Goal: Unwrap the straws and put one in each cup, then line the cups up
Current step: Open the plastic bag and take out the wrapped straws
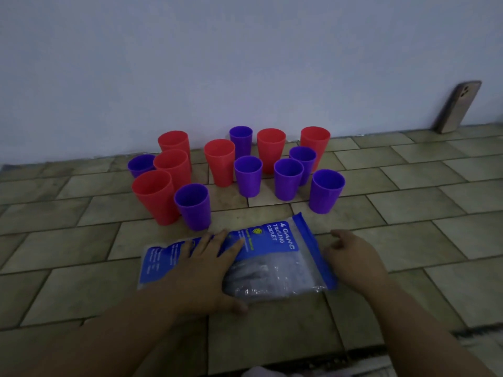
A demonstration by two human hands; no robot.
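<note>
The left hand (206,265) lies flat, fingers straight, on a zip bag (275,257) (contents blurred) on the tiled floor (408,213). The right hand (353,258), fingers loosely curled, meets its blue zip edge; whether it grips, I cannot tell. Just beyond cluster 6 red cups (219,164) and 7 purple cups (248,178).

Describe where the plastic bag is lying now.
In the head view, the plastic bag lies on the tiled surface, centre foreground, in front of the nearest purple cup; the left hand rests on it, the right hand beside its blue zip edge.
</note>
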